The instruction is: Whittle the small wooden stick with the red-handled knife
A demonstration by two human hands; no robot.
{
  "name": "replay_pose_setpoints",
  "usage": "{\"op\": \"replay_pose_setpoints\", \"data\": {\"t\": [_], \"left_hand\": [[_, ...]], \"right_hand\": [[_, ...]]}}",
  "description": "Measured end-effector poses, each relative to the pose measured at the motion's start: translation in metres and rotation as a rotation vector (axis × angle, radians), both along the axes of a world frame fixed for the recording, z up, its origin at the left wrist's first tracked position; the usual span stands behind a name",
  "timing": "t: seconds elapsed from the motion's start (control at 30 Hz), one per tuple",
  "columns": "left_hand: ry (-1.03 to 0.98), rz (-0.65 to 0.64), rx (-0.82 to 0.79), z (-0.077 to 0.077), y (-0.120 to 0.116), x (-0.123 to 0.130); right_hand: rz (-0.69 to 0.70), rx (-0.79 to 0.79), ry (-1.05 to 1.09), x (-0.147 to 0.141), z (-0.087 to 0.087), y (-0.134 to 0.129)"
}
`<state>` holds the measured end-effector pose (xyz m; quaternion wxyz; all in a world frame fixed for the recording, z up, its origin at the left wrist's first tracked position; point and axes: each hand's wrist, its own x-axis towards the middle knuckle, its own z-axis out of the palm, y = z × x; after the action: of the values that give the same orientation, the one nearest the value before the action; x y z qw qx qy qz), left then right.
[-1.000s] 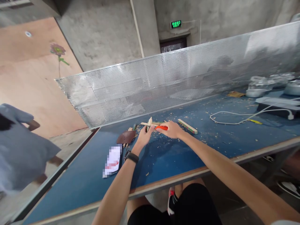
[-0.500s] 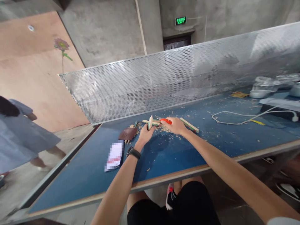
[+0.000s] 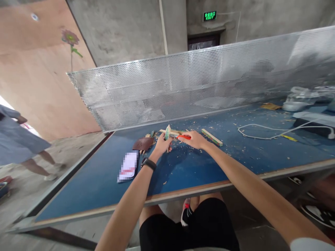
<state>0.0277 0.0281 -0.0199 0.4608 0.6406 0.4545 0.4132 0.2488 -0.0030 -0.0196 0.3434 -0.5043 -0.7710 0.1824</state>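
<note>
Quick status: ~0.5 s ago the thin silver blade was off to the right of the short pointed wood stick w/ green side; now the blade is back beside it, just below the tip. Stick's also been turned: pale carved face was toward cam, now the green side shows. IMO that gives you a diff face to cut, so you look set up for another stroke, not done w/ the tip.

Grip: your left hand has the stick pinched, thumb on the near side, pointed end up. Your right hand is wrapped round the orange-red knife handle. Stick is held up over the blue tabletop, in front of the pale wood strip lying behind your hands.

Can't see: most of the stick's lower part, b/c your fingers cover it. Blade edge too small to make out; can't tell if it's biting or only close. Right fingertips mostly hidden. Phone w/ white screen is pixelated, no read. Person in grey-blue clothing cut off at L edge. Stuff behind the perforated metal screen is a blur.
</note>
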Motion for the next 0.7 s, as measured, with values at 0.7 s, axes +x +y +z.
{"op": "replay_pose_setpoints", "data": {"t": [0.7], "left_hand": [[-0.054, -0.166, -0.029, 0.0093, -0.0077, 0.0025]], "right_hand": [[0.001, 0.071, -0.051, 0.0005, 0.0025, 0.0013]]}}
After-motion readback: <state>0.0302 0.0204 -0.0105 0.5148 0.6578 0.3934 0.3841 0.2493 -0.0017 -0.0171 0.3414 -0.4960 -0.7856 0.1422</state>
